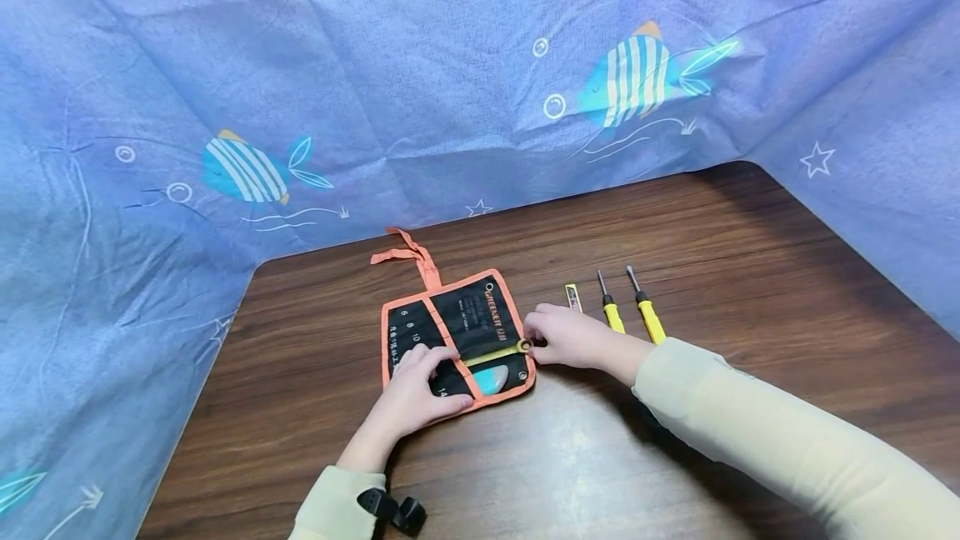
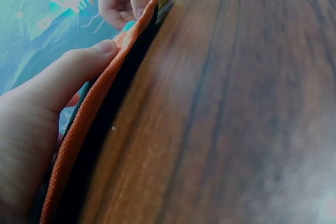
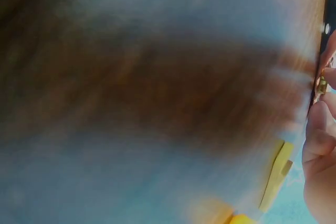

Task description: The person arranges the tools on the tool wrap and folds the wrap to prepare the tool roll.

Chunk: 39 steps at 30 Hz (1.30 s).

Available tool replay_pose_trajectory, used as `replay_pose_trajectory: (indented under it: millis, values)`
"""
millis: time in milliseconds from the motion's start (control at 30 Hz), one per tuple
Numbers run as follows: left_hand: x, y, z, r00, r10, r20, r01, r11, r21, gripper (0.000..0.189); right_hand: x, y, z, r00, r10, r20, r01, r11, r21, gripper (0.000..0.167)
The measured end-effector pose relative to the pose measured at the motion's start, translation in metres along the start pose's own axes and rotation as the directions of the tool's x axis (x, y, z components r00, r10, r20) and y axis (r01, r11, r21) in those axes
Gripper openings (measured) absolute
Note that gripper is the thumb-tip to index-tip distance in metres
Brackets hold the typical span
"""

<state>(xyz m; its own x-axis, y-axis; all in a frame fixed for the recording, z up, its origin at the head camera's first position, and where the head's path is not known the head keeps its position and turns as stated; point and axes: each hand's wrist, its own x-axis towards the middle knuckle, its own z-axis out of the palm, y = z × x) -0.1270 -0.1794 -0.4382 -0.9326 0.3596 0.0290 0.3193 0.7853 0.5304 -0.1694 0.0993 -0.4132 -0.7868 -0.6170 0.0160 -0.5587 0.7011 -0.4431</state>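
Note:
A black tool pouch (image 1: pixel 480 315) with orange trim lies unfolded on the table, its pockets numbered in white. My left hand (image 1: pixel 416 386) grips its near part; the thumb (image 2: pixel 86 64) lies along the orange edge in the left wrist view, fingers curled over the pockets. A slim yellow wrench (image 1: pixel 491 354) with a ring end lies across the pouch, its left end at the pocket strip beside my left fingertips. My right hand (image 1: pixel 566 336) pinches at the ring end, past the pouch's right edge. A teal and grey tool (image 1: pixel 491 379) sits in the pouch just below the wrench.
Two yellow-handled screwdrivers (image 1: pixel 611 311) (image 1: pixel 649 319) lie to the right, partly behind my right forearm. A small flat yellow packet (image 1: pixel 573 297) lies beside them. Orange ties (image 1: pixel 408 252) extend from the pouch's far edge. A blue fish-print cloth (image 1: pixel 450 90) hangs behind the wooden table (image 1: pixel 300 440).

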Motion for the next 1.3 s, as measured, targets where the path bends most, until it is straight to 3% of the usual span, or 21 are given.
replay_pose_trajectory:
  millis: [300,700,1300]
  values:
    - [-0.001,-0.001,0.003,0.996,0.044,-0.075,-0.038,0.996,0.075,0.057,0.002,-0.001,0.001,1.000,-0.001,-0.006,0.001,1.000,-0.011,0.011]
    - [0.000,0.001,0.003,0.997,0.053,-0.054,-0.049,0.997,0.063,0.057,0.014,-0.014,0.008,0.999,-0.047,0.013,0.047,0.998,-0.044,0.011]
    - [-0.002,0.002,0.006,0.995,0.053,-0.080,-0.049,0.997,0.053,0.056,0.034,-0.035,0.018,0.993,0.077,0.091,-0.072,0.996,-0.055,0.015]
